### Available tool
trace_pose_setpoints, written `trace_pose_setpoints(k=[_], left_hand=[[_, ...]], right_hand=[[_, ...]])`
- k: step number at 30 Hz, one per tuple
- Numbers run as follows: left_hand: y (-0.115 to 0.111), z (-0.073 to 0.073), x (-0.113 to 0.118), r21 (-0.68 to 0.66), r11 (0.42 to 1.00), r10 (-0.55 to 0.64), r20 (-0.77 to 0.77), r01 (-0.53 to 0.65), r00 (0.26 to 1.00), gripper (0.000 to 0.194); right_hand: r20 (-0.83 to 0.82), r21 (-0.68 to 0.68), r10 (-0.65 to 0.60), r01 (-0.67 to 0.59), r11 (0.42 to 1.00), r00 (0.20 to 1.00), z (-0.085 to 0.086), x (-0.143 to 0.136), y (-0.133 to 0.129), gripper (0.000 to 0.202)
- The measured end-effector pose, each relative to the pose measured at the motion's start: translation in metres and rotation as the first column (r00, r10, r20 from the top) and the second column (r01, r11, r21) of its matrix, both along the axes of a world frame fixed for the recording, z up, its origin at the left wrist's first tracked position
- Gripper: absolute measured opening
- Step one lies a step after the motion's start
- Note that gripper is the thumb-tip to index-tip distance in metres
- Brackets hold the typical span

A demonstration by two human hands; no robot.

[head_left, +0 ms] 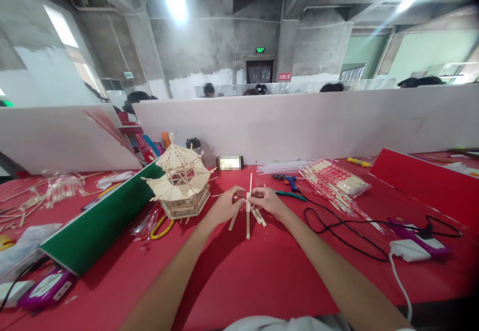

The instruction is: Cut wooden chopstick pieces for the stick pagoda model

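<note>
Both hands meet over the middle of the red table, pinching a small bundle of pale wooden sticks [248,226] that stretches toward me. My left hand [229,204] grips it from the left, fingers closed. From the other side my right hand [270,202] closes its fingertips on the same sticks. One thin stick points up and away between the hands. Shorter loose sticks [258,215] lie under my right hand, and others show below my left. To the left stands a two-tiered pavilion model [183,186] built of wooden sticks.
Right of the hands lie a blue glue gun [290,181], green-handled pliers [291,195], packs of sticks [333,181] and a black cable [344,226]. Yellow-handled scissors [161,229] sit near a green board [108,216]. A white partition [307,124] runs behind; heads of people show beyond it.
</note>
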State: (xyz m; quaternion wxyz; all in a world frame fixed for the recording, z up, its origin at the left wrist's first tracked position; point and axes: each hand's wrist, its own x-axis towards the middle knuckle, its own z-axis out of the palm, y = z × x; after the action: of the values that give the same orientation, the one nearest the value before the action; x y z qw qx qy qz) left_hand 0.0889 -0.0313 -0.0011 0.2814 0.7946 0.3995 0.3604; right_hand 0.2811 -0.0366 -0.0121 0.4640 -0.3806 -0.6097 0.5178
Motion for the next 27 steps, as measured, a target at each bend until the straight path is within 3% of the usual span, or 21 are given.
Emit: trace_pose_setpoints(k=[3, 11, 22, 27], left_hand=[[-0.0056, 0.003, 0.0056, -0.076, 0.995, -0.055, 0.092, 0.062, 0.994, 0.03], [-0.0105, 0.0007, 0.0105, -0.141, 0.989, -0.018, 0.13, 0.036, 0.991, 0.038], [-0.0081, -0.0022, 0.0106, -0.092, 0.996, -0.008, 0.129, 0.02, 0.992, 0.039], [-0.0096, -0.002, 0.0106, -0.133, 0.991, -0.017, 0.109, 0.032, 0.994, 0.042]], right_hand=[[-0.016, -0.001, -0.007, 0.007, 1.0, 1.0, 0.0008, 0.0001, 0.0001, 0.034], [-0.032, 0.023, -0.034, 0.034, 0.999, 0.999, -0.0029, 0.0007, 0.0039, 0.032], [-0.058, 0.01, -0.018, 0.019, 1.0, 0.998, 0.0005, -0.0016, -0.0002, 0.032], [-0.075, -0.006, -0.043, 0.043, 0.999, 0.996, -0.0025, -0.0016, 0.0026, 0.031]])
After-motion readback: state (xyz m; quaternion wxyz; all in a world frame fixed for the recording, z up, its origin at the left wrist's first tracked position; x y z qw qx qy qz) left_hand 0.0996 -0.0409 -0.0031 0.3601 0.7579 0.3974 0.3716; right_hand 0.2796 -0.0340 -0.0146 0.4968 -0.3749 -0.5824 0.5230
